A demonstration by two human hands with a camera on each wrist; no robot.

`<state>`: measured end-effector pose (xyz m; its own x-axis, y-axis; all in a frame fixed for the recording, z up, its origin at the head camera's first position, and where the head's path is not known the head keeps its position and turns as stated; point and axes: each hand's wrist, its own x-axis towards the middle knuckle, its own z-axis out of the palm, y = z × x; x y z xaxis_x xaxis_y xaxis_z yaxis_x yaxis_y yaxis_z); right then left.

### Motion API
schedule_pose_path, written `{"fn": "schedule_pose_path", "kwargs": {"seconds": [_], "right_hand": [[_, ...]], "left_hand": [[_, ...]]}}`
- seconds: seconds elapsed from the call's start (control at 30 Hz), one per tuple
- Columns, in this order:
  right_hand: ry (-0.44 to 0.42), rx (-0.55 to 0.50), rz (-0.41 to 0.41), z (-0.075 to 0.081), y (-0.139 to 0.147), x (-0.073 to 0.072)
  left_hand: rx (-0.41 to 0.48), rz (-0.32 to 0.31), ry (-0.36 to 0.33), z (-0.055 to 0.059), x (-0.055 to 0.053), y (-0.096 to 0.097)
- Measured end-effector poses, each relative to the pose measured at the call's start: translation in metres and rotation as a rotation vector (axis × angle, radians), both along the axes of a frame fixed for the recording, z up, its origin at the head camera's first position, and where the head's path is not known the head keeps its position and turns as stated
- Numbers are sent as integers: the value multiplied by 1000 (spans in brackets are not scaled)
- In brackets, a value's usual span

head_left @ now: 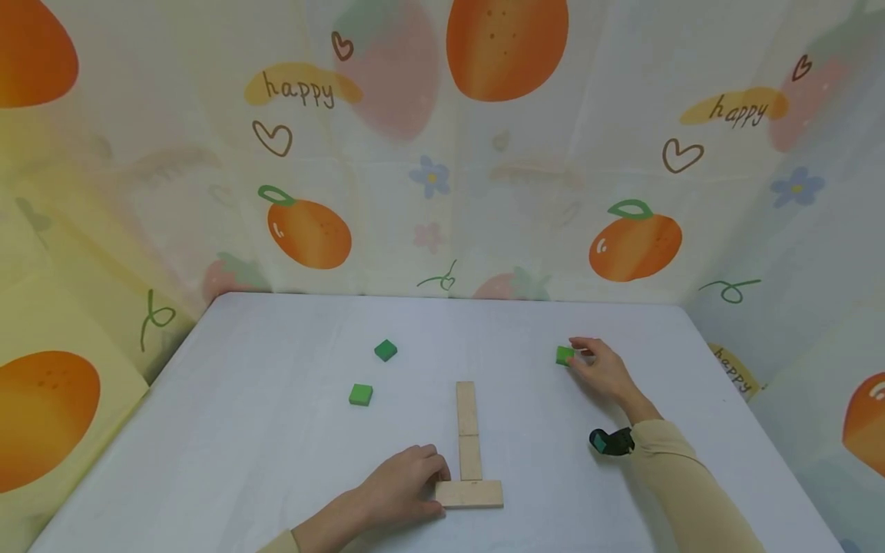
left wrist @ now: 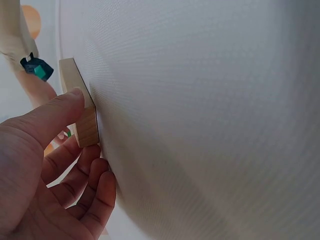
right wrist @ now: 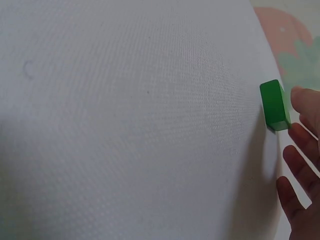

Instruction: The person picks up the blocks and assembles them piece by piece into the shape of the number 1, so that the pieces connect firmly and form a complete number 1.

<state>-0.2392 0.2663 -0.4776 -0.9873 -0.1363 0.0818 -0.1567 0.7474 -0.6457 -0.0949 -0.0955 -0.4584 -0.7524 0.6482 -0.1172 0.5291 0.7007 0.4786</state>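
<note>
A flat wooden block (head_left: pixel 470 495) lies crosswise near the front of the table, and my left hand (head_left: pixel 401 485) pinches its left end. The left wrist view shows the thumb (left wrist: pixel 65 107) on one long side and fingers behind. Two more wooden blocks, a near one (head_left: pixel 470 458) and a far one (head_left: pixel 466 407), run end to end away from it, forming an upside-down T. At the right, my right hand (head_left: pixel 604 372) is beside a green block (head_left: pixel 565 355), its fingers loosely bent. In the right wrist view a small gap separates thumb and green block (right wrist: pixel 274 106).
Two other green blocks, one turned cornerwise (head_left: pixel 386 350) and one flatter (head_left: pixel 361 395), lie left of the wooden pieces. The white table (head_left: pixel 228 430) ends at a fruit-patterned cloth (head_left: pixel 429 253) behind. A dark strapped device (head_left: pixel 611 442) is on the right wrist.
</note>
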Motion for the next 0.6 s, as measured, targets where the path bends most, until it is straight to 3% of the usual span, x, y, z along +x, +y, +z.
{"fn": "schedule_pose_path", "kwargs": {"seconds": [0.27, 0.6], "right_hand": [[-2, 8, 3, -2, -2, -1], [97, 45, 30, -11, -2, -6]], "left_hand": [[6, -3, 5, 2, -1, 0], [9, -7, 2, 0, -1, 0]]}}
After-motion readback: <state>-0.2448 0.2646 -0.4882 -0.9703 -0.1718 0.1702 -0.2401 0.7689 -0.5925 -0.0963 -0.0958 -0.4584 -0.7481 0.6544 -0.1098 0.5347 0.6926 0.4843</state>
